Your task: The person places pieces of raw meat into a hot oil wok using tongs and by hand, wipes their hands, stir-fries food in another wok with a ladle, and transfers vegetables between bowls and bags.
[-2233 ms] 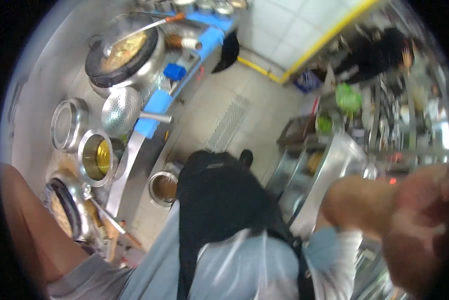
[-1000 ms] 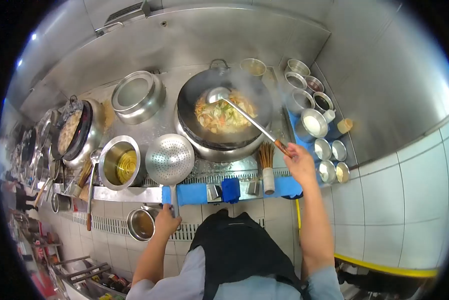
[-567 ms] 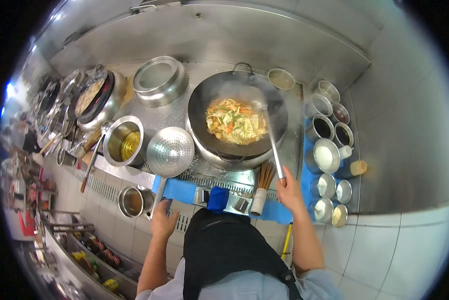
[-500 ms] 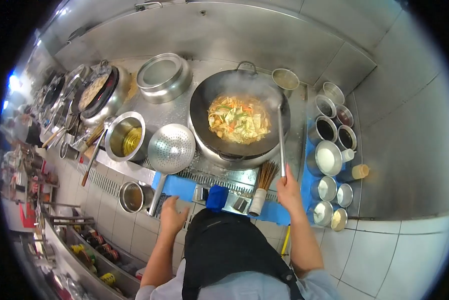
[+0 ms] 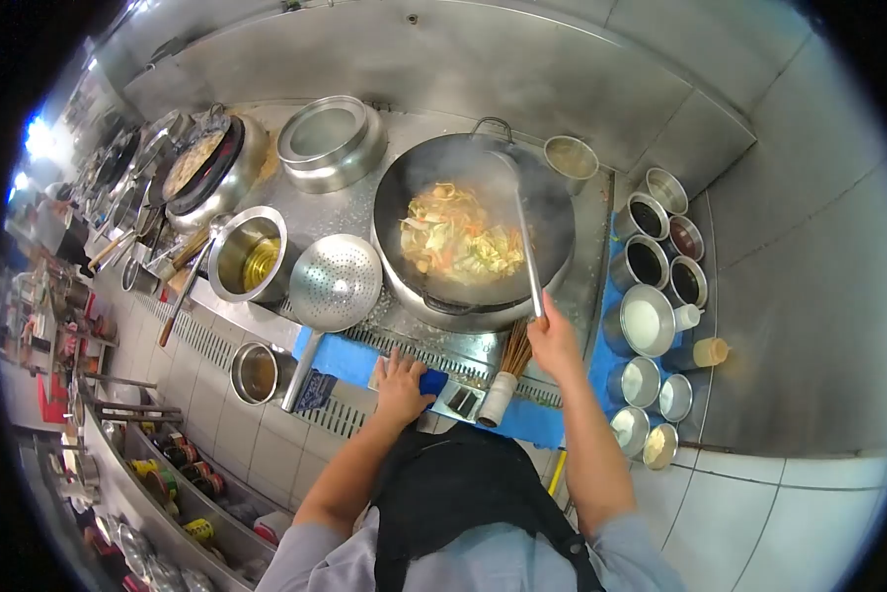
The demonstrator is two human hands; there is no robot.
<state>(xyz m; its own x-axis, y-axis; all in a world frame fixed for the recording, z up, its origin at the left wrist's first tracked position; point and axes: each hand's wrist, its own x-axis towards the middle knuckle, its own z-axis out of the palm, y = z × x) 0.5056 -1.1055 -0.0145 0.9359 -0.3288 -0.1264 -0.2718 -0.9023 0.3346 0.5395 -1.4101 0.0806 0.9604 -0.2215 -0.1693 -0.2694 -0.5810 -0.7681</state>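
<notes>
My right hand is closed round the handle of a long metal ladle, whose head is up at the far side of the wok. Steam hangs over the stir-fried vegetables in the wok; cabbage and orange strips show among them. At the counter's front edge lies my left hand, fingers stretched forward, beside a folded blue cloth. Whether it presses on a control there I cannot tell. A bamboo brush with a white-wrapped grip lies between my hands.
A perforated strainer and a pot of oil stand left of the wok. Several seasoning containers line the right side, with a squeeze bottle. A metal bowl sits behind the wok; a small pot is at lower left.
My left hand has moved right and forward onto the counter edge by the blue cloth. The ladle's head has shifted left along the wok's far side, and the food has been pushed about.
</notes>
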